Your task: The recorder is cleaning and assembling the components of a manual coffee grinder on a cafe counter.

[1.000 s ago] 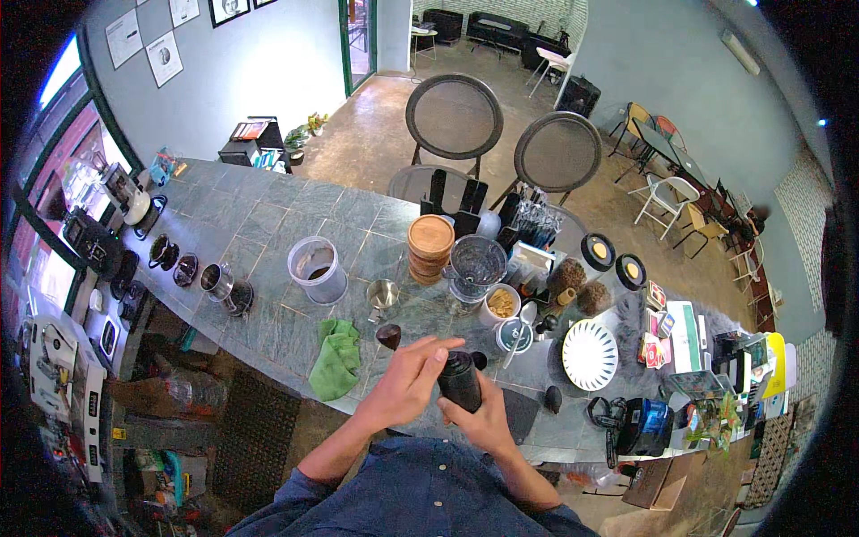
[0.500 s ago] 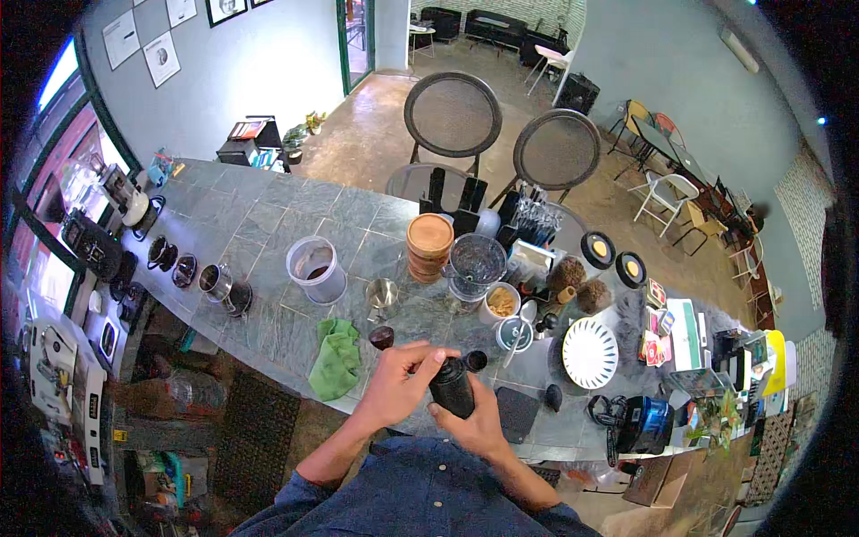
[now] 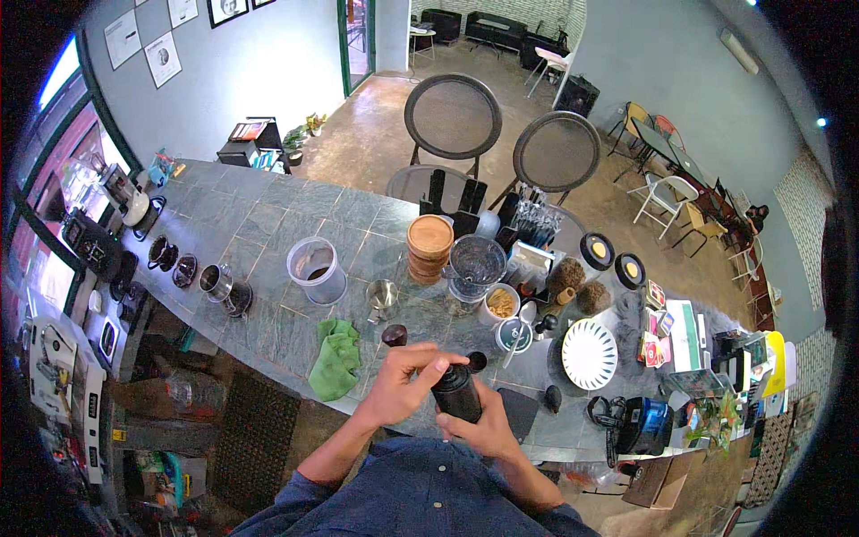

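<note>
My right hand (image 3: 488, 421) is wrapped round the body of a black cylindrical hand coffee grinder (image 3: 457, 394), held tilted in front of my shirt. Closed over the grinder's top is my left hand (image 3: 400, 380), its thumb on the upper rim. A dark rounded knob (image 3: 394, 335) shows just beyond the left fingers; its link to the grinder is hidden by the hand. Beside the grinder's top is a small round black cup (image 3: 477, 361). Left of my hands a green cloth (image 3: 335, 362) lies crumpled at the counter's edge, and a metal pitcher (image 3: 382, 300) stands beyond them.
On the tiled counter (image 3: 259, 219) stand a translucent tub (image 3: 318, 273), a stack of wooden lids (image 3: 429, 237) and a glass dripper (image 3: 477, 264). To the right are a white fluted plate (image 3: 590, 353), a dark flat pad (image 3: 517, 414) and a blue-black box (image 3: 645, 425).
The dark knob has shifted slightly right and away from me. The grinder and both hands have moved a little, with the grip unchanged.
</note>
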Available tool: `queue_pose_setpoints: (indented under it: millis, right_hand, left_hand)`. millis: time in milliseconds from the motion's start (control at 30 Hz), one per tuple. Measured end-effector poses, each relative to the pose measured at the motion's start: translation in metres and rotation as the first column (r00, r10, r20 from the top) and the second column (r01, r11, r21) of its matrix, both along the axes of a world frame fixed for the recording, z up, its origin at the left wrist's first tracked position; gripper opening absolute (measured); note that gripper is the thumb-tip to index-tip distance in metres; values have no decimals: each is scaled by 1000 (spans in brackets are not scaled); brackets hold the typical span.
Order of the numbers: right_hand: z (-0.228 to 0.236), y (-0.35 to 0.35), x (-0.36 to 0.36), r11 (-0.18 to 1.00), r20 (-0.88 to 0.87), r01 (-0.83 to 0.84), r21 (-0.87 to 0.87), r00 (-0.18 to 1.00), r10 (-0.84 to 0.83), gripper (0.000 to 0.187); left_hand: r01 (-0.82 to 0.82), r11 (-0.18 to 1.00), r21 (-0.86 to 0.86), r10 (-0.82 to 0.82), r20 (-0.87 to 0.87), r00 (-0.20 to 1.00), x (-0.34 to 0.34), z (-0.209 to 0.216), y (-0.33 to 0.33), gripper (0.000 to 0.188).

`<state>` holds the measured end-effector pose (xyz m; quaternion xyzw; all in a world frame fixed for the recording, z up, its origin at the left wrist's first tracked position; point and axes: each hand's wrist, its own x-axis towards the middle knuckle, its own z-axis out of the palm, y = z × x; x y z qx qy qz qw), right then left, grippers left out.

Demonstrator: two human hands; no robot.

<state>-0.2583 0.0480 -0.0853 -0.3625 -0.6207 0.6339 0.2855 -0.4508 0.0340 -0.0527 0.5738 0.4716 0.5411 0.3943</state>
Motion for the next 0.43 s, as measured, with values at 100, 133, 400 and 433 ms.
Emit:
queue_pose_setpoints:
  millis: [100,133,400,433]
  right_hand:
    - [6,0,-1,968,-83,-31,-249,997,11,49]
    - [5,0,-2,1000,37,22,1,999,-22,46]
    - [4,2,1,982,-26,-54,-181,998,50,43]
    - [6,4,1,967,-41,-70,-244,997,62,46]
  left_hand:
    - [-4,1000,23,3,7,1000,2,-2,0,33]
    - [-17,999,30,17,13,1000,3,-2,1,34]
    - [-24,999,27,24,9,1000,2,-11,4,34]
    - [-22,999,33,22,23,999,2,-14,5,34]
